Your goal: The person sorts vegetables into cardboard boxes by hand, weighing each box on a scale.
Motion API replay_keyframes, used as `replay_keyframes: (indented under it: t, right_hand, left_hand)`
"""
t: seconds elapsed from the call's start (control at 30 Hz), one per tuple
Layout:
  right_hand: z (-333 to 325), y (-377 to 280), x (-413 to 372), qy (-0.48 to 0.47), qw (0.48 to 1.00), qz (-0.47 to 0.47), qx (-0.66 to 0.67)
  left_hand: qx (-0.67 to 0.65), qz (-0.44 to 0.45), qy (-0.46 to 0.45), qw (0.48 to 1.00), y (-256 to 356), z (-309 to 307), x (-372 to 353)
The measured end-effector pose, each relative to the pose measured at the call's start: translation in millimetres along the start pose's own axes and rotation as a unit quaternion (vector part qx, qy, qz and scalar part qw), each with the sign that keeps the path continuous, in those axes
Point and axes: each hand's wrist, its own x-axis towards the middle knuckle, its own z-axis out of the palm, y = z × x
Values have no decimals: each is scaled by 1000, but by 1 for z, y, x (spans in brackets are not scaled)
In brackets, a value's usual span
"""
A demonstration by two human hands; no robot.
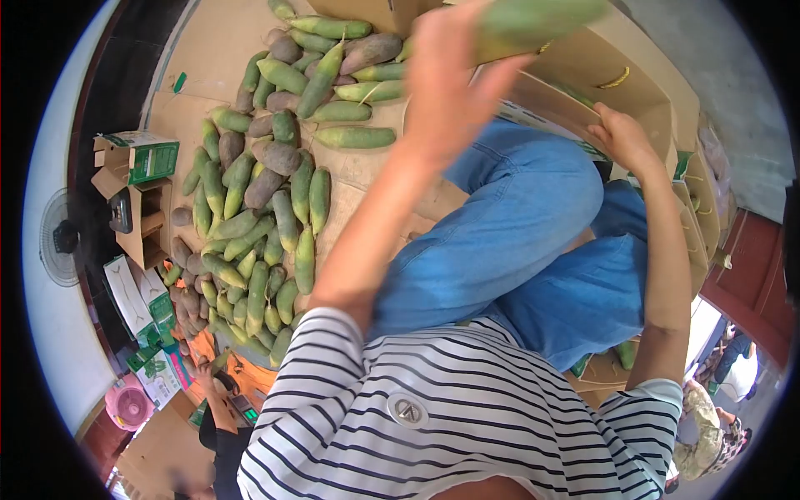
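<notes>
My left hand (450,79), blurred by motion, is raised at the top centre. It grips a long green radish (542,23) that is also smeared and partly cut off by the top edge. My right hand (621,137) has its fingers closed over the rim of an open cardboard box (650,100), which stands beyond my bent knees. Little of the box's inside shows, though a bit of green is visible near its near wall. A large spread of green and purplish-brown radishes (283,158) lies on cardboard to the left of my left forearm.
Small cartons (150,158), a fan (62,237) and a pink fan (129,402) stand at the left. At the lower left, a co-worker's arm (218,408) reaches near a scale (243,408) and an orange sheet. More boxes and other people are at the right.
</notes>
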Motion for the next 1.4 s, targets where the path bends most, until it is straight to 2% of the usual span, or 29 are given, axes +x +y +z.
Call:
replay_keyframes:
  t: [0.07, 0.13, 0.23, 0.3, 0.37, 0.4, 0.43, 0.5, 0.53, 0.57, 0.63, 0.67, 0.7, 0.8, 0.9, 1.0, 1.1, 1.2, 1.3, 1.4]
  right_hand:
    - [-3, -4, 2, -17, 1000, 8, -9]
    - [-6, -10, 1, -29, 999, 30, -20]
    - [-3, -6, -1, 0, 1000, 6, -12]
    - [1, 3, 2, 7, 1000, -21, -8]
    - [6, 8, 0, 11, 1000, -24, 0]
    - [6, 8, 0, 12, 1000, -18, 6]
    - [6, 6, 3, 13, 1000, -15, 12]
    - [2, -1, 2, 8, 1000, -10, 11]
    - [-1, -3, 1, 7, 1000, -6, 8]
    - [-1, -3, 0, 12, 1000, -10, 10]
    - [1, -2, 1, 21, 999, -19, 18]
    - [1, -4, 2, 9, 1000, -12, 24]
    - [-2, -5, 2, -3, 1000, -4, 30]
    - [-2, -5, 4, -6, 999, 4, 48]
    - [-2, -11, 4, 5, 998, 14, 60]
    - [-4, -13, 3, 6, 997, 27, 67]
    - [1, -6, 5, 16, 998, 22, 63]
    - [-2, -10, 5, 12, 998, 25, 54]
    - [-4, -11, 2, 8, 998, 26, 49]
    - [-3, -13, 2, 2, 998, 34, 46]
  left_hand:
    - [-12, -42, -58, 997, 23, 40, 23]
    - [19, -26, -96, 995, 19, 83, 21]
    - [122, 11, -226, 966, -15, 97, -13]
    - [102, -11, -135, 985, -34, 66, -45]
    - [144, 35, -143, 979, -62, 17, -77]
    - [197, -25, -167, 966, -67, -8, -101]
    - [163, -114, -148, 969, -81, -30, -128]
    - [261, -228, -166, 923, -123, -80, -192]
    - [236, -366, -153, 887, -149, -109, -226]
    - [207, -484, -97, 845, -173, -136, -256]
    - [305, -520, -85, 794, -192, -182, -275]
    - [260, -565, 9, 783, -225, -206, -304]
    - [251, -632, 2, 733, -259, -234, -322]
    - [210, -707, 169, 653, -254, -235, -279]
    - [101, -776, 223, 581, -264, -226, -252]
    - [95, -771, 261, 573, -284, -220, -244]
    - [97, -777, 331, 526, -274, -207, -224]
    - [17, -775, 320, 545, -289, -214, -243]
    - [70, -787, 278, 547, -288, -216, -254]
    - [22, -797, 181, 575, -248, -208, -265]
